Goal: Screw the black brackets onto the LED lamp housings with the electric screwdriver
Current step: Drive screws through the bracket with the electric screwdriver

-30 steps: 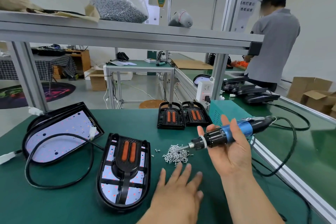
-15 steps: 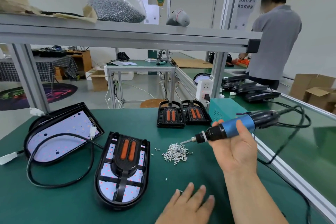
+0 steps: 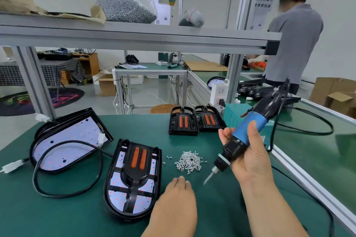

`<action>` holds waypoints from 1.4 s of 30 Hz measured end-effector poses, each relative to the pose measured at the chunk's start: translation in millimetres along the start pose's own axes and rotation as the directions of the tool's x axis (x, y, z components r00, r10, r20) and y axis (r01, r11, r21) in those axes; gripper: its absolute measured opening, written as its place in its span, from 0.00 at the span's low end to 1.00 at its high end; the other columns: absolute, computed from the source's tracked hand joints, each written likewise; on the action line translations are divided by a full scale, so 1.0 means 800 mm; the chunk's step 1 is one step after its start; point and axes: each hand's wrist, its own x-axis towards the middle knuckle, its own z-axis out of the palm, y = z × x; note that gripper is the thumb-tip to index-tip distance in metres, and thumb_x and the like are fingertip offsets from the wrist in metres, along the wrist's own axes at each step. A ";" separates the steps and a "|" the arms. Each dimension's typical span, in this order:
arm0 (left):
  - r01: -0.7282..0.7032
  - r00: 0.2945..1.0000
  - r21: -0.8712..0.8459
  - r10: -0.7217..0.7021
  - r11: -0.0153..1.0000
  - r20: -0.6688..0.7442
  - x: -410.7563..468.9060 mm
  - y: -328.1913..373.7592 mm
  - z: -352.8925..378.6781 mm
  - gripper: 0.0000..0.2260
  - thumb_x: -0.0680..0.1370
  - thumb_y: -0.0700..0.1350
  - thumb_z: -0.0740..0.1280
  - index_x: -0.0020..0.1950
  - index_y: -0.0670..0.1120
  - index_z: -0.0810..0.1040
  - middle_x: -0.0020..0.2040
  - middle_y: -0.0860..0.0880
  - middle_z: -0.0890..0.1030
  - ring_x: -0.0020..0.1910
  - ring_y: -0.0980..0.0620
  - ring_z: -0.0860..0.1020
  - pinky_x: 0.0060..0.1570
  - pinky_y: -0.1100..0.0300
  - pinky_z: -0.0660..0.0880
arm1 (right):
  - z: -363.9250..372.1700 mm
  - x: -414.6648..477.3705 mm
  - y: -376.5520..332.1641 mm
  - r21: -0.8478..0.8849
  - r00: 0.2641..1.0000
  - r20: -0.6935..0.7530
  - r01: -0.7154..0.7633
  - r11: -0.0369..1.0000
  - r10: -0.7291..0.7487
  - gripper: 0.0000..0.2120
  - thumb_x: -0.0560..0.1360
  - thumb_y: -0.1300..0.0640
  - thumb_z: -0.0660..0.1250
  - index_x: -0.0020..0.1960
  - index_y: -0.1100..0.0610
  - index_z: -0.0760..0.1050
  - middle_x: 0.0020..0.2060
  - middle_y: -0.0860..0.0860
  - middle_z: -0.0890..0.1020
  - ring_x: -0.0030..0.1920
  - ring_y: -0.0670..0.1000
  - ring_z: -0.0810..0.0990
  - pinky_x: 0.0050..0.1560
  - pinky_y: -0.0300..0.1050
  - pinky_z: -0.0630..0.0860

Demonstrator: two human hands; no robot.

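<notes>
A black LED lamp housing (image 3: pixel 117 194) lies on the green mat, with a black bracket (image 3: pixel 137 161) with two orange inserts resting in it. To its right is a pile of small silver screws (image 3: pixel 189 161). My right hand (image 3: pixel 250 158) grips the blue-and-black electric screwdriver (image 3: pixel 248 131), its bit pointing down and left, just above the mat beside the pile. My left hand (image 3: pixel 175 200) lies low on the mat near the housing, fingertips bunched and pinching a small screw (image 3: pixel 176 178).
A second housing (image 3: pixel 67 140) with a bare LED board and a looped black cable (image 3: pixel 63 194) lies to the left. Two more brackets (image 3: pixel 183 121) stand at the back, beside a green power box (image 3: pixel 231 115). An aluminium rail (image 3: pixel 308 183) borders the right. A person (image 3: pixel 292 40) works behind.
The screwdriver swung from nearly level to tip-down near the screw pile. My left hand drew back from the pile towards me, then slid forward again, and its spread fingers bunched together.
</notes>
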 end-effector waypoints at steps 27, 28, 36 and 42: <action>0.024 0.998 0.060 -0.020 0.998 -0.064 -0.022 0.015 -0.027 0.15 0.79 0.33 0.53 0.64 0.40 0.69 0.63 0.42 0.70 0.64 0.42 0.70 0.56 0.50 0.71 | -0.009 -0.002 -0.003 0.148 0.975 -0.201 -0.066 0.987 0.095 0.08 0.73 0.47 0.69 0.47 0.51 0.78 0.33 0.51 0.76 0.32 0.50 0.76 0.47 0.49 0.78; 0.029 0.997 0.069 -0.024 0.997 -0.070 -0.020 0.014 -0.028 0.15 0.79 0.34 0.52 0.64 0.41 0.69 0.63 0.42 0.70 0.64 0.42 0.70 0.57 0.50 0.71 | -0.008 -0.003 -0.002 0.141 0.973 -0.209 -0.073 0.987 0.101 0.06 0.73 0.48 0.70 0.45 0.51 0.79 0.32 0.51 0.76 0.32 0.50 0.76 0.49 0.50 0.78; 0.019 0.961 -0.142 -0.057 0.990 -0.271 -0.017 -0.009 -0.033 0.13 0.79 0.36 0.55 0.59 0.50 0.71 0.54 0.49 0.68 0.53 0.48 0.69 0.50 0.57 0.65 | 0.000 -0.006 0.000 0.137 0.968 -0.222 -0.091 0.986 0.120 0.06 0.75 0.54 0.72 0.48 0.51 0.75 0.32 0.50 0.79 0.34 0.50 0.83 0.48 0.58 0.79; -0.078 0.927 -0.962 -0.336 0.263 -0.167 -0.012 -0.031 -0.049 0.06 0.79 0.37 0.69 0.44 0.47 0.81 0.35 0.51 0.83 0.33 0.61 0.79 0.37 0.69 0.75 | 0.004 -0.007 -0.004 0.195 0.968 -0.231 -0.057 0.979 0.103 0.08 0.73 0.54 0.73 0.47 0.52 0.74 0.30 0.49 0.75 0.29 0.49 0.76 0.45 0.51 0.79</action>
